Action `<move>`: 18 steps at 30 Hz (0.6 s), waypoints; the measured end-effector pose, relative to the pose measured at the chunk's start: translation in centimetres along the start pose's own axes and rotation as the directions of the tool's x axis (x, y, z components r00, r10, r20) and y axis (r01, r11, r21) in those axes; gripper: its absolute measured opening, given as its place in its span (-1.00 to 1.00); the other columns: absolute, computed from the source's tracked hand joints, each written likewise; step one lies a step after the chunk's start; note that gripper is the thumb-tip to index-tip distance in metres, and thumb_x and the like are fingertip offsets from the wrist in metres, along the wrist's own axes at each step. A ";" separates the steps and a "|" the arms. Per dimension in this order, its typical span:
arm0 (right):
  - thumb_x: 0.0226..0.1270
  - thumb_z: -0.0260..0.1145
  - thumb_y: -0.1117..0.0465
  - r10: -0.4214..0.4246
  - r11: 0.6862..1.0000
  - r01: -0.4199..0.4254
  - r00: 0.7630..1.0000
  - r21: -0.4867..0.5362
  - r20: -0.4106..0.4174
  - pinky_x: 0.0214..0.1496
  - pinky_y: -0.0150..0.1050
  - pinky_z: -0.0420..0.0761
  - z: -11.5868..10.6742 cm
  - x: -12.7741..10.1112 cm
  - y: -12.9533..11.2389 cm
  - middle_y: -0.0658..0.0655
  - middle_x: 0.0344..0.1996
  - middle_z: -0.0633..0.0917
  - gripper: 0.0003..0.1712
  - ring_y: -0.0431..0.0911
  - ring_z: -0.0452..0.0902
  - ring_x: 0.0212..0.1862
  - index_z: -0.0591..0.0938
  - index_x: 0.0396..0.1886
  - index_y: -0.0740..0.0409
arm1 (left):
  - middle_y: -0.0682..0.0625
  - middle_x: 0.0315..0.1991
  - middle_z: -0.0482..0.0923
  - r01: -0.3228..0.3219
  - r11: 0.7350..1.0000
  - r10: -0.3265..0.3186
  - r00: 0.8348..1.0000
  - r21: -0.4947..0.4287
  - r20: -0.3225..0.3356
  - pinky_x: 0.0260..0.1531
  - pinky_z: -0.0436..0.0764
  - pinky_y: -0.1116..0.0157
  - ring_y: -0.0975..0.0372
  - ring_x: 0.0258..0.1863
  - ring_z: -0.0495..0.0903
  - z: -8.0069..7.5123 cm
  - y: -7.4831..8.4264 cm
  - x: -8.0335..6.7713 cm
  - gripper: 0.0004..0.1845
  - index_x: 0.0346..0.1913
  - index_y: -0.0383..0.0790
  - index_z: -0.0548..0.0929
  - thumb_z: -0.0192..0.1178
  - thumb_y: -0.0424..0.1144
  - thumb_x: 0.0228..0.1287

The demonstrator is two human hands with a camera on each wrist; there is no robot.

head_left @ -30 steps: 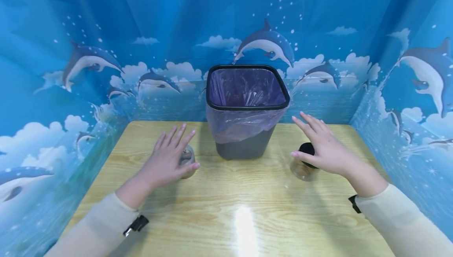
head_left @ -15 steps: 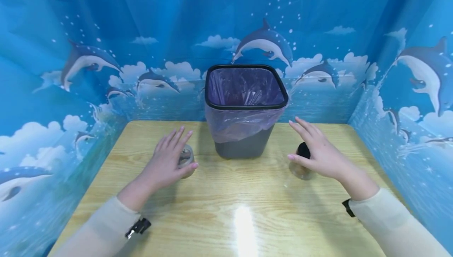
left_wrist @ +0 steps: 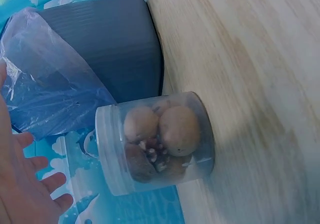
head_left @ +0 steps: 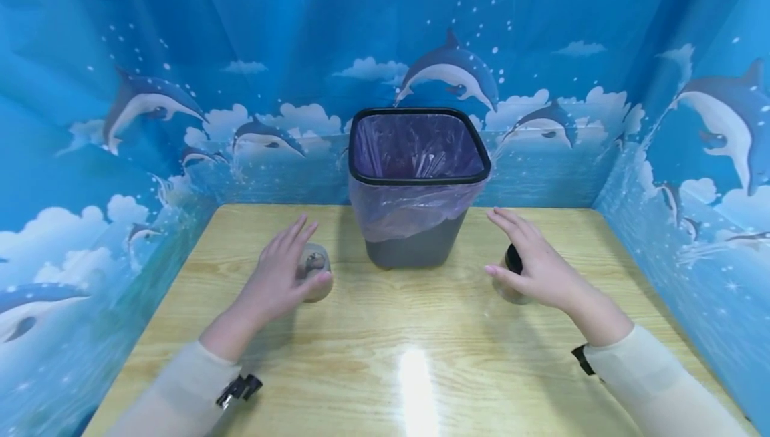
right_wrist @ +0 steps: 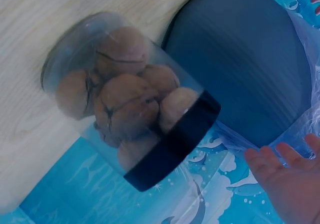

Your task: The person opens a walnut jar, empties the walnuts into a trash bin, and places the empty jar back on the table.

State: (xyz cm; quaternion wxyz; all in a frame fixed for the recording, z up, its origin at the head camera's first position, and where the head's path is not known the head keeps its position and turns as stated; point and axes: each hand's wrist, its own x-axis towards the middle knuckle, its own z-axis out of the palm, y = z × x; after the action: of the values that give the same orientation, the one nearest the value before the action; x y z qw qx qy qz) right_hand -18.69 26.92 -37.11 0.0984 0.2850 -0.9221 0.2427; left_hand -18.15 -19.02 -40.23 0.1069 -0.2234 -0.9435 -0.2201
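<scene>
My left hand (head_left: 273,283), fingers straight and thumb apart, hovers over the near left side of a clear plastic jar (head_left: 316,264). In the left wrist view, several round brown nuts (left_wrist: 180,129) and some small broken bits show inside this jar (left_wrist: 117,156); no dark lid is on it. My right hand (head_left: 544,273) spreads likewise over a second clear jar (head_left: 508,293), which has a black lid (right_wrist: 172,144). Several brown walnuts (right_wrist: 127,104) with cracked shells fill much of it. The right hand partly hides the jar and lid in the head view. Both hands hold nothing.
A grey trash bin (head_left: 409,250) with a black rim and a purple plastic bag liner (head_left: 415,213) stands between the jars, toward the back of the wooden table (head_left: 361,357). A blue dolphin-print curtain (head_left: 289,36) encloses the back and sides.
Both hands have lowered slightly toward their jars, and the right hand has shifted left over its jar. The fingers of the left hand have drawn closer together. The jars and bin stay put.
</scene>
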 end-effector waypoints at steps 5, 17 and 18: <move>0.29 0.43 0.02 -0.006 1.000 0.007 1.000 0.025 -0.022 0.34 0.42 0.18 0.7 -0.2 -0.3 0.19 0.55 0.15 0.03 0.27 0.04 0.50 0.07 0.62 -0.04 | -0.13 0.61 -0.13 0.025 0.999 -0.026 0.999 -0.038 -0.030 0.41 -0.02 -0.28 -0.20 0.52 -0.02 0.2 -0.3 -0.4 -0.05 0.61 -0.09 0.02 0.24 0.16 0.33; 0.33 0.40 0.09 -0.051 0.995 0.058 0.995 0.080 -0.084 0.22 0.26 0.41 2.2 -0.1 -0.6 0.24 0.47 0.26 -0.06 0.20 0.37 0.31 0.14 0.59 -0.01 | -0.21 0.56 0.03 0.029 0.985 -0.055 0.986 -0.171 -0.155 0.33 0.12 -0.34 -0.22 0.49 0.06 -0.2 -1.2 -0.8 -0.19 0.54 -0.20 0.18 0.25 -0.01 0.33; 0.32 0.40 0.10 -0.059 0.994 0.068 0.994 0.088 -0.093 0.22 0.23 0.43 2.3 -0.1 -0.7 0.23 0.46 0.27 -0.07 0.18 0.40 0.28 0.15 0.59 0.00 | -0.22 0.56 0.04 0.026 0.983 -0.057 0.985 -0.184 -0.166 0.32 0.13 -0.34 -0.22 0.49 0.06 -0.3 -1.3 -0.8 -0.20 0.53 -0.20 0.19 0.25 -0.02 0.33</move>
State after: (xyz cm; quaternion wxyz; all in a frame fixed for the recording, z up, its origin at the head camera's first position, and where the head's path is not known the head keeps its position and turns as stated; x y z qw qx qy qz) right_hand -18.35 25.27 -38.89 0.1348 0.3071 -0.8952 0.2936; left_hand -18.01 -20.49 -40.71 0.1617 -0.1928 -0.9115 -0.3254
